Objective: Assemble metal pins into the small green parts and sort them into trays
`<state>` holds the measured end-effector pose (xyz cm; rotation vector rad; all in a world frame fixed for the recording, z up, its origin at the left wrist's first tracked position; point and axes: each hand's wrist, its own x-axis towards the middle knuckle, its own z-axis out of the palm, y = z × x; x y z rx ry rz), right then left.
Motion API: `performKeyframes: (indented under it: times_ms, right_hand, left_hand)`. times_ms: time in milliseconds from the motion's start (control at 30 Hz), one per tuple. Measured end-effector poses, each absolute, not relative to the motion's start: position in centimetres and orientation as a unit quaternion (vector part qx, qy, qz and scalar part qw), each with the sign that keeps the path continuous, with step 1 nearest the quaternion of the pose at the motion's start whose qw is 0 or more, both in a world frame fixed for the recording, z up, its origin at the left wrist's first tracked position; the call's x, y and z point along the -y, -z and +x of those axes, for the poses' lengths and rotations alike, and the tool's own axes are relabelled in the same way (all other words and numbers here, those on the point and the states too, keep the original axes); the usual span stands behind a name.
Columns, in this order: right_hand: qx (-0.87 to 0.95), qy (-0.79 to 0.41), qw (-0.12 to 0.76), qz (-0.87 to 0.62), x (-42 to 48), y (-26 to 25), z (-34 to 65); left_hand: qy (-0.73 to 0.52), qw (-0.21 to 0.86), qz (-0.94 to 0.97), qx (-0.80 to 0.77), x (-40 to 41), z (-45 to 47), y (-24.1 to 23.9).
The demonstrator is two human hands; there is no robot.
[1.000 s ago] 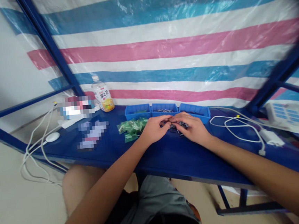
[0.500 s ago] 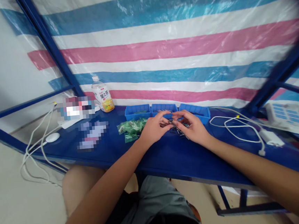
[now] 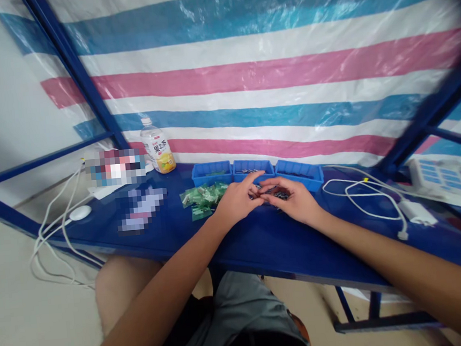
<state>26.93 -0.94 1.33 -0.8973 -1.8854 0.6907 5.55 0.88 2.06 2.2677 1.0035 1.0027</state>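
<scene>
Above the blue table (image 3: 257,246), my left hand (image 3: 236,200) and my right hand (image 3: 297,199) meet with fingertips close together. Both are closed in a pinch, and what lies between the fingers is too small and covered to name. Thin dark and silvery pieces (image 3: 282,195) lie in a pile under and between the hands, partly hidden by them. Left of my left hand is a heap of small green-and-clear packets (image 3: 206,197). Just behind the hands stand three blue bins, a left bin (image 3: 212,180), a middle bin (image 3: 271,173) and a right bin (image 3: 315,180), with small pieces inside.
A drink bottle (image 3: 159,149) stands at the back left, near blurred-out items. White cables (image 3: 359,196) and a white adapter (image 3: 418,213) lie on the right, before a white device (image 3: 443,181). Blue frame posts (image 3: 86,94) and a striped sheet (image 3: 246,74) bound the table.
My right hand's fingers have drawn slightly left and closer to my left hand's fingertips. The bins, packets and bottle stay where they were.
</scene>
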Motion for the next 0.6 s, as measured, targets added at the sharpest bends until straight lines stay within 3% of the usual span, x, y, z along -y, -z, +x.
performKeyframes:
  times_ms: [333, 600]
  right_hand:
    - [0.731, -0.249, 0.498, -0.394, -0.3, -0.3, 27.7]
    - [0.724, -0.328, 0.47, -0.384, -0.6, 0.3, 27.4]
  left_hand:
    - [-0.428, 0.257, 0.785, -0.366, -0.8, 5.6, -2.5]
    - [-0.46, 0.256, 0.78, -0.339, -0.3, 5.7, -3.0]
